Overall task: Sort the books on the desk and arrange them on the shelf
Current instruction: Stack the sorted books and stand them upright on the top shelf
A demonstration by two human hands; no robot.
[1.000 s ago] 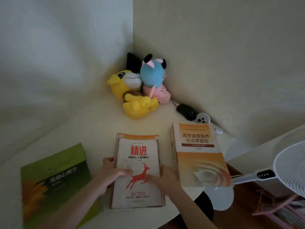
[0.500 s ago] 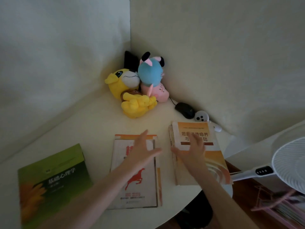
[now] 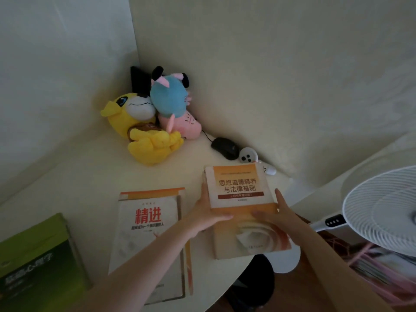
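Orange softcover book [image 3: 236, 188], flat, clasped between left grip [image 3: 204, 216], right grip [image 3: 280, 212].

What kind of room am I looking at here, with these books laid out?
Probably a bedroom or dorm study corner: textbooks like the orange book on a pale desk set into a wall corner, with plush toys and a computer mouse at the back and a white fan beside it.

Orange book [image 3: 238, 188]: cream and orange cover, dark red band, pale swirl.
White book [image 3: 146, 224]: red title, orange top strip.
Green book [image 3: 38, 251]: lime shading to dark green.
Yellow plush [image 3: 135, 122]: white muzzle.
Blue plush [image 3: 168, 100]: pink ears.
Mouse [image 3: 225, 148]: black.
Fan [image 3: 378, 210]: white, ribbed grille.
Desk [image 3: 85, 176]: cream.
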